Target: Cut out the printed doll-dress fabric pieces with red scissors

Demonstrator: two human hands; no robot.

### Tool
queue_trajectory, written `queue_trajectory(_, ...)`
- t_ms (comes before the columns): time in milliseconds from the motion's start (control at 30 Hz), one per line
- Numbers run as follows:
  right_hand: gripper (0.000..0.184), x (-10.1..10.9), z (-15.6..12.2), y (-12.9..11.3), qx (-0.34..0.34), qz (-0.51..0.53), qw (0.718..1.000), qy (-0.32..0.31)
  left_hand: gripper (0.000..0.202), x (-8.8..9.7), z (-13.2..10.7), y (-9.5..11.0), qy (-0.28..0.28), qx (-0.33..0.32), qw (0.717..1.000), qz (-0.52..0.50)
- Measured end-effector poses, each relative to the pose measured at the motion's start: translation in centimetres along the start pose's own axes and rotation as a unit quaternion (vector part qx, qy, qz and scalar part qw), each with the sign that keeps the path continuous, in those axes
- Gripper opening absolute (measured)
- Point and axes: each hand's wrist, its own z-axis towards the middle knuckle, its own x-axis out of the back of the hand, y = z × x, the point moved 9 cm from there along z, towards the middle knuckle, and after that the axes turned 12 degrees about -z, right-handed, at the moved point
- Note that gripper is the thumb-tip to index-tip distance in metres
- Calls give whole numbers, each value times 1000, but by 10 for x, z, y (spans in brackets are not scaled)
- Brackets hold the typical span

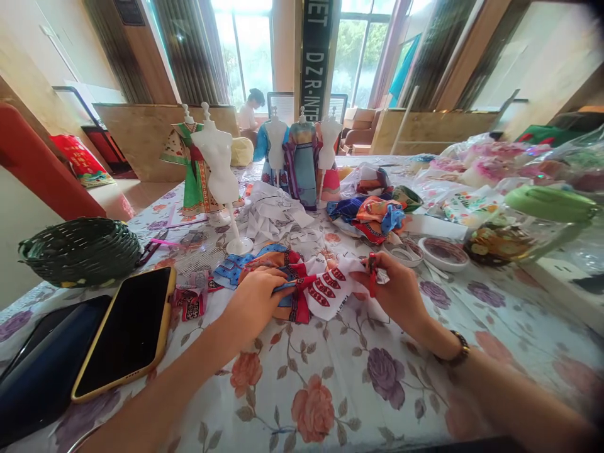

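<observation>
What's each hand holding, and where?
Left hand: the multicoloured cloth, around its middle. Right hand: the white printed piece, by its right edge, plus a red object, type unclear.

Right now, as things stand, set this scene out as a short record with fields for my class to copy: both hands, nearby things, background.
Left grip: closed on the patchwork cloth
Right grip: holds a small red object, too unclear to name, at the edge of a white piece with red motifs
Surface: floral tablecloth
To the left: phone in a yellow case; dark green woven basket
Beyond the hands: white scraps; white dress form
Background: a person near the windows
</observation>
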Motion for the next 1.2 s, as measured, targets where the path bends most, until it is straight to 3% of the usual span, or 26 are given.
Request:
queue_trajectory(167,28,14,10,12,-23,43,996,73,25,3,-1,-4,33,66,992,-101)
queue_trajectory(567,36,30,17,31,-49,123,978,159,35,0,-5,-26,73,186,934,-296)
queue_trajectory(733,34,31,16,26,-17,171,969,179,39,-1,-5,-27,89,190,904,-373)
queue_trajectory(933,27,31,19,40,-42,181,965,183,38,-3,-6,-22,95,186,880,-427)
queue_trajectory(1067,28,29,22,52,-65,192,963,179,37,-5,-7,-18,89,183,875,-439)
queue_trajectory(1200,30,28,17,39,-44,217,961,167,36,-4,-9,-14,77,174,881,-434)
